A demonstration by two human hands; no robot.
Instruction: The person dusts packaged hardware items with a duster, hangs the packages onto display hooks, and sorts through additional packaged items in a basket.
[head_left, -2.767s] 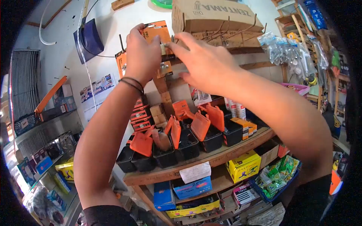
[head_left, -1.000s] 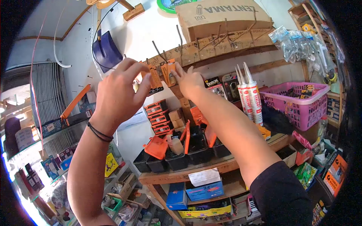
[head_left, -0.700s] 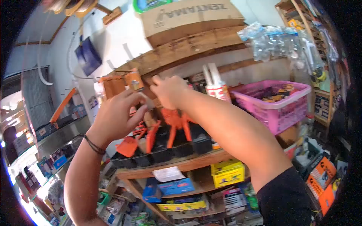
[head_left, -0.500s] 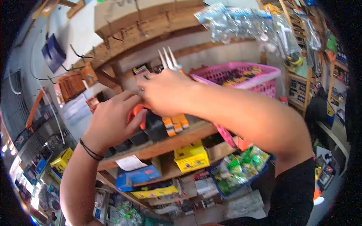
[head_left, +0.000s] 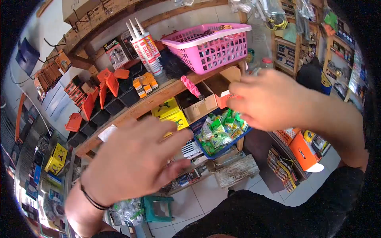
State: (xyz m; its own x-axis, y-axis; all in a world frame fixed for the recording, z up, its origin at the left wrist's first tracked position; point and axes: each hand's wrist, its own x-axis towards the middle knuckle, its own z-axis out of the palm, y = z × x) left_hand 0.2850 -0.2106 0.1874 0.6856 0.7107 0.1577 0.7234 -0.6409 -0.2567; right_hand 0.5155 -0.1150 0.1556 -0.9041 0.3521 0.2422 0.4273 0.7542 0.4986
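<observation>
Left hand [head_left: 139, 160] unclenched, right hand [head_left: 270, 101] blurred, grip unclear, gap between, shelf edge [head_left: 154, 96], green packets [head_left: 218, 133] beyond

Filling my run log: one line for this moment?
left hand: looks empty | right hand: looks empty | green packets: in blue tray

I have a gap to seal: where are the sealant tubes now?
In the head view, the sealant tubes stand upper left of centre on the wooden shelf, left of the pink basket.
</observation>
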